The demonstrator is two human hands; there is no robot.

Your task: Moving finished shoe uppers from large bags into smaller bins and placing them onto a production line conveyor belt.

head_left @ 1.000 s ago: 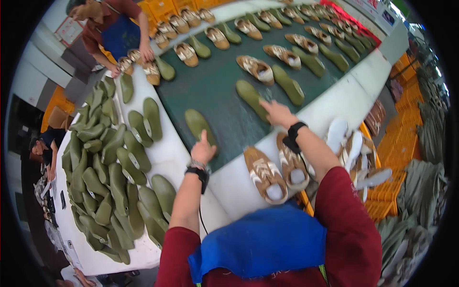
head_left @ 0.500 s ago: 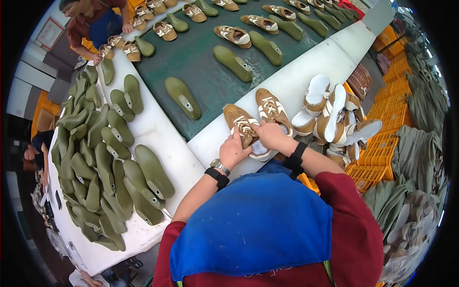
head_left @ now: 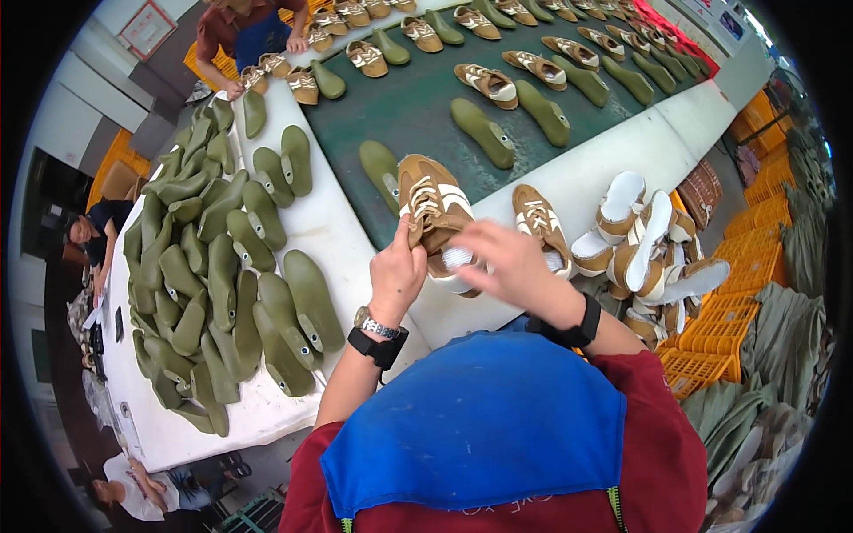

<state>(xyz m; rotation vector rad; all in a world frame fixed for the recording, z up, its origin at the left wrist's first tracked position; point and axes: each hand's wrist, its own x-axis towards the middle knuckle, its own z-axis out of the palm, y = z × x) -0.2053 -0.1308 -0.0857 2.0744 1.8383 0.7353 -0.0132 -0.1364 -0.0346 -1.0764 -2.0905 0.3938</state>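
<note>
A tan sneaker (head_left: 419, 174) with white stripes and laces is tilted up at the near edge of the table, its toe pointing away from me. My left hand (head_left: 396, 277) grips its left side near the opening. At the shoe's opening, over the pale insole, my right hand (head_left: 520, 274) is smeared by motion, so its grip cannot be made out. To the right, a second tan sneaker (head_left: 538, 216) rests on the white tabletop. Beyond the first shoe, a green shoe last (head_left: 377, 165) lies on the green belt, partly hidden by the shoe.
Many green lasts (head_left: 218, 275) heap on the white table (head_left: 342, 222) at left. Sneakers and lasts line the green belt (head_left: 418, 107). A pile of tan shoes (head_left: 653, 235) is at right, beside orange crates (head_left: 742, 275). Across the belt, a person (head_left: 244, 35) handles shoes.
My left hand has raised and tilted the left sneaker off the table. My right hand has moved from the laces area to the shoe's opening. The view has shifted leftward.
</note>
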